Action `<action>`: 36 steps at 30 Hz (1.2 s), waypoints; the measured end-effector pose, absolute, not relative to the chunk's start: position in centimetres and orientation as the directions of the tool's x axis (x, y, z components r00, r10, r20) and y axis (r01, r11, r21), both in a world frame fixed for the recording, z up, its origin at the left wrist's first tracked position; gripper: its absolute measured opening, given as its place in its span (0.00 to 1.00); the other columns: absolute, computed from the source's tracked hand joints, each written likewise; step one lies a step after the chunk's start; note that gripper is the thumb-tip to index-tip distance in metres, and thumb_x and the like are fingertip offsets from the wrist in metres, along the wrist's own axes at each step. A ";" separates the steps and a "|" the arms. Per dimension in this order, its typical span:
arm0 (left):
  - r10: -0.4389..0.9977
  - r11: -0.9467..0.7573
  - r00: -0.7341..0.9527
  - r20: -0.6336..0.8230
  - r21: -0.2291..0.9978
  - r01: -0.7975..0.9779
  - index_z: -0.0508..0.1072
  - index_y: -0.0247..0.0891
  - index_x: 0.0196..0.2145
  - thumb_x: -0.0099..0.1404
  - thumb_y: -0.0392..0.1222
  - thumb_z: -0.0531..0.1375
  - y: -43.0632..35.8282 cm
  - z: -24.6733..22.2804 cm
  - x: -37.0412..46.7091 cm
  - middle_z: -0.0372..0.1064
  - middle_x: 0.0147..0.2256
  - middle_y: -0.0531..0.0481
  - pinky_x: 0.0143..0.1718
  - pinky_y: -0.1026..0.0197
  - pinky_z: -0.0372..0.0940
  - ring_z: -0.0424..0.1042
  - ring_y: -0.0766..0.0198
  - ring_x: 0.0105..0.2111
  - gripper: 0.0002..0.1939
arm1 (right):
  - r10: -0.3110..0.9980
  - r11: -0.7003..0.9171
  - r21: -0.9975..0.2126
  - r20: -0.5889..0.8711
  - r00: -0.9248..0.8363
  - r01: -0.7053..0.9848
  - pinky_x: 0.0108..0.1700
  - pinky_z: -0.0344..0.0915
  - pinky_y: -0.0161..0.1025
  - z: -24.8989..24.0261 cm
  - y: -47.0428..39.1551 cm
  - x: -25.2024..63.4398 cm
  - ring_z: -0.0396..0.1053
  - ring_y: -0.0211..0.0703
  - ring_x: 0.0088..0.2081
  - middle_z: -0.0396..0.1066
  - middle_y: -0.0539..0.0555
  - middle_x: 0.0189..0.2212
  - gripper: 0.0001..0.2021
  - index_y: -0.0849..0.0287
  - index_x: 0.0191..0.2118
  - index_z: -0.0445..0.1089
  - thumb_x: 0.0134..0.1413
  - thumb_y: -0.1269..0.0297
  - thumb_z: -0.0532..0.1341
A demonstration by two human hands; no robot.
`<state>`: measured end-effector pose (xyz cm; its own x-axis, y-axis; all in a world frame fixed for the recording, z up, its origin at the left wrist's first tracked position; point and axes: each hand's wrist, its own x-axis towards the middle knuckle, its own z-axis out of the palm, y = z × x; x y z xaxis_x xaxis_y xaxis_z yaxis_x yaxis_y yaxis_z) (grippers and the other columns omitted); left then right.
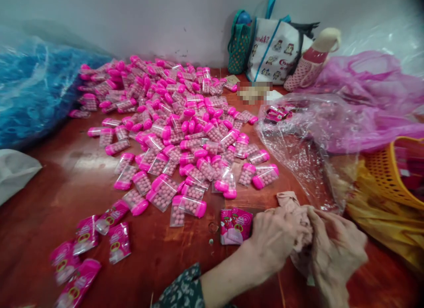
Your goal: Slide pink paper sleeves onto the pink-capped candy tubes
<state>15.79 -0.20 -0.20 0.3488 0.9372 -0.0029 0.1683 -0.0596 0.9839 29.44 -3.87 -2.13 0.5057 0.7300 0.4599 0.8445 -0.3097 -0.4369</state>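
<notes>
Both my hands meet at the lower right over a crumpled pinkish-beige cloth (287,199). My left hand (276,233) has its fingers closed on it, and my right hand (338,241) grips its other side. Part of the cloth hangs below, and what it may wrap is hidden. Just left of my left hand lie pink printed sleeves (236,226) side by side. Farther left, several pink printed packets (86,235) are scattered on the red-brown surface (159,255). A big heap of clear flat containers with pink caps (179,140), filled with small pink balls, spreads beyond my hands.
A blue-filled plastic bag (49,87) bulges at the left. White tote (273,51), green knit holder (239,45) and pink knit bottle holder (306,69) stand by the wall. Clear plastic bag (308,153), pink bags (367,100) and a yellow basket (380,173) occupy the right.
</notes>
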 end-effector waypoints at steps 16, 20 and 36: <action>0.982 0.185 -0.099 -0.163 0.939 0.291 0.76 0.41 0.32 0.56 0.38 0.61 -3.2 -3.1 5.0 0.69 0.27 0.49 0.29 0.63 0.60 0.66 0.61 0.26 0.05 | 0.969 -0.223 -0.698 -0.082 0.233 0.680 0.25 0.57 0.34 -2.5 -4.7 18.7 0.59 0.37 0.21 0.64 0.49 0.19 0.18 0.59 0.22 0.63 0.59 0.56 0.52; 0.983 0.177 -0.093 -0.156 0.938 0.299 0.76 0.41 0.31 0.55 0.38 0.62 -3.1 -2.8 4.6 0.69 0.25 0.50 0.29 0.63 0.61 0.67 0.61 0.25 0.04 | 0.984 -0.166 -0.719 -0.072 0.166 0.675 0.28 0.60 0.35 -2.2 -4.6 19.3 0.64 0.40 0.23 0.66 0.51 0.21 0.16 0.58 0.24 0.67 0.60 0.59 0.51; 0.986 -0.122 -0.049 0.161 0.884 0.452 0.73 0.36 0.42 0.52 0.37 0.65 -2.2 -0.7 5.2 0.70 0.40 0.43 0.44 0.55 0.63 0.68 0.54 0.42 0.18 | 0.997 -0.042 -0.851 -0.066 -0.029 0.524 0.36 0.62 0.38 1.0 -2.8 21.4 0.65 0.44 0.35 0.67 0.53 0.31 0.07 0.58 0.30 0.68 0.57 0.66 0.55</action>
<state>5.19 -2.23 -0.67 -0.0485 0.9858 0.1607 0.4517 -0.1219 0.8838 21.45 -2.85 0.99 -0.0288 0.9974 -0.0664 0.5238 -0.0415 -0.8508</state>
